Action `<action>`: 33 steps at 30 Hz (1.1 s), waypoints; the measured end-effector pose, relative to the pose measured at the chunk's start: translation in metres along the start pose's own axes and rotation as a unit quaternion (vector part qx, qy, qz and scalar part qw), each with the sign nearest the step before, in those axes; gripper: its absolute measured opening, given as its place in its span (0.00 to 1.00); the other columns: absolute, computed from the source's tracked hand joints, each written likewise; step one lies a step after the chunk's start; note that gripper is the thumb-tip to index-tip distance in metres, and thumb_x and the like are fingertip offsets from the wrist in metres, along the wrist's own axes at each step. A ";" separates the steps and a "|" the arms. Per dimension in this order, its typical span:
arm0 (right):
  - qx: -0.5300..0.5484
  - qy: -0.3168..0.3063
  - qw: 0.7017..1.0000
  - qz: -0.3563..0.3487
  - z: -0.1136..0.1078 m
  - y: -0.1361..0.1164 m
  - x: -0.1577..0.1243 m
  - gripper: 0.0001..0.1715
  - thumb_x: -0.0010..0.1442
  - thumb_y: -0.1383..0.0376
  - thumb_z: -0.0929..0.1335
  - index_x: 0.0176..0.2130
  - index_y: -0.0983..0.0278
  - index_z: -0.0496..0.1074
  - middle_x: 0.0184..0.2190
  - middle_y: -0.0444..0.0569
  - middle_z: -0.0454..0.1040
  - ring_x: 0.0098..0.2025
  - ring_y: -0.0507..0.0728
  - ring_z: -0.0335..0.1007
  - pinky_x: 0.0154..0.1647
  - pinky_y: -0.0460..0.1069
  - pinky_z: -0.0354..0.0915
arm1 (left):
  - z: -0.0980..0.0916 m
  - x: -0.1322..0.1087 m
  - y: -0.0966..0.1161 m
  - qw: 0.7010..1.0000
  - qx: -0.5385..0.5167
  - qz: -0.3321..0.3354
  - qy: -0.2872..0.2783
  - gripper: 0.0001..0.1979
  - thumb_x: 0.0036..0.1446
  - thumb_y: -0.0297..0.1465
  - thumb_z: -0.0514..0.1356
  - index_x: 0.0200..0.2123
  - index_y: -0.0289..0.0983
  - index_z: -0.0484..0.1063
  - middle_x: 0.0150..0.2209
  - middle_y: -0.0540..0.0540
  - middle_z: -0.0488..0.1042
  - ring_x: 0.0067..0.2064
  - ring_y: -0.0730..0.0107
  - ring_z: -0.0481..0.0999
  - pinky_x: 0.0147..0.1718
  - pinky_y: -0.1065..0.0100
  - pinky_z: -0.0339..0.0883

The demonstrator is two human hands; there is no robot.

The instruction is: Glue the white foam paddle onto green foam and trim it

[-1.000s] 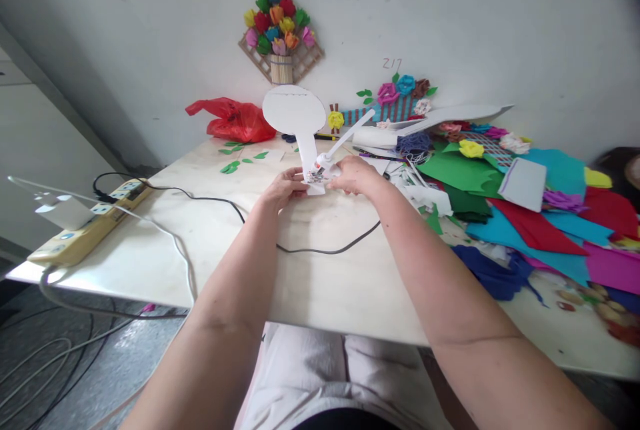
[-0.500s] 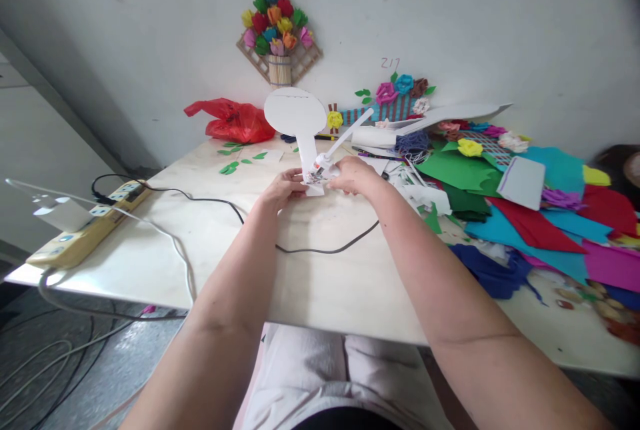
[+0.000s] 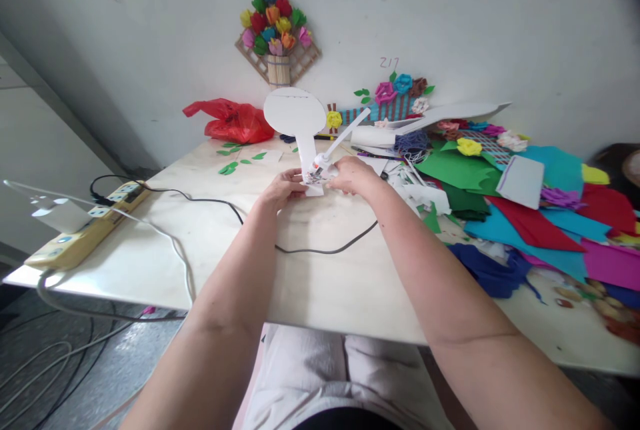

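Observation:
A white card cutout [image 3: 294,112] with a round head and a narrow stem stands upright above the table. My left hand [image 3: 286,189] has its fingers closed on the left side of its foot. From the other side, my right hand [image 3: 354,177] grips low by the same foot, its fingertips partly hidden. Between the hands, a slanting white stick [image 3: 350,130] rises to the right from a small white part with an orange spot. Small speckled bits lie around its lower end, too small to name.
A yellow power strip [image 3: 75,233] and a black cord [image 3: 325,251] cross the left and front. A red plastic bag [image 3: 240,125] sits at the back. Coloured sheets [image 3: 535,223] and scraps pile up on the right. Green paper leaves [image 3: 229,167] lie left of the cutout.

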State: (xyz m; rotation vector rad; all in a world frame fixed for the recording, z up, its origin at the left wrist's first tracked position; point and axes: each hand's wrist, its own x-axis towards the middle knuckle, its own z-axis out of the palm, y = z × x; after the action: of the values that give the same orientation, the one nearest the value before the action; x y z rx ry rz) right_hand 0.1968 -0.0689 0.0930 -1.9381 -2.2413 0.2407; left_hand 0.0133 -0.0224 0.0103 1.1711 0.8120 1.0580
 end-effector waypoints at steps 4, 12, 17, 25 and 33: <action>-0.001 0.000 1.000 -0.001 0.001 0.001 0.001 0.19 0.50 0.58 0.70 0.42 0.60 0.75 0.30 0.50 0.78 0.33 0.57 0.75 0.33 0.45 0.64 | 0.001 0.000 0.000 1.000 0.001 0.000 0.003 0.27 0.36 0.16 0.64 0.44 0.32 0.70 0.34 0.45 0.78 0.26 0.75 0.75 0.23 0.75 0.70; 0.001 0.002 1.000 0.005 0.004 0.004 0.004 0.19 0.50 0.57 0.69 0.43 0.61 0.75 0.30 0.51 0.78 0.33 0.57 0.75 0.32 0.46 0.64 | 0.003 -0.002 0.002 1.000 0.000 -0.001 -0.003 0.28 0.35 0.17 0.65 0.44 0.32 0.70 0.36 0.45 0.78 0.28 0.74 0.76 0.23 0.76 0.70; -0.001 0.013 1.000 0.000 0.005 0.004 0.005 0.20 0.50 0.57 0.69 0.43 0.60 0.74 0.31 0.51 0.78 0.33 0.57 0.75 0.32 0.46 0.64 | 0.002 -0.001 0.001 1.000 -0.002 -0.001 -0.006 0.27 0.35 0.16 0.65 0.44 0.32 0.70 0.35 0.46 0.78 0.28 0.74 0.76 0.23 0.76 0.70; -0.002 0.011 1.000 0.008 0.005 0.003 0.004 0.21 0.50 0.56 0.70 0.44 0.59 0.74 0.31 0.50 0.78 0.32 0.56 0.75 0.33 0.46 0.64 | 0.002 -0.002 0.001 1.000 -0.008 -0.007 -0.003 0.28 0.36 0.17 0.66 0.45 0.31 0.69 0.35 0.45 0.77 0.29 0.73 0.76 0.25 0.75 0.71; 0.002 0.022 1.000 -0.002 0.003 0.003 0.001 0.20 0.52 0.56 0.69 0.44 0.60 0.75 0.30 0.50 0.78 0.33 0.56 0.75 0.33 0.46 0.64 | 0.004 -0.004 0.004 1.000 -0.012 -0.016 -0.005 0.31 0.36 0.16 0.64 0.48 0.35 0.67 0.44 0.43 0.76 0.30 0.73 0.77 0.24 0.75 0.71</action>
State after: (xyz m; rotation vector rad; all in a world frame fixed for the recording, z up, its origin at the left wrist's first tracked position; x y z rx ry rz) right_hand 0.1989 -0.0679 0.0895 -1.9187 -2.2147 0.1989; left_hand 0.0143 -0.0275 0.0148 1.1389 0.8059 1.0325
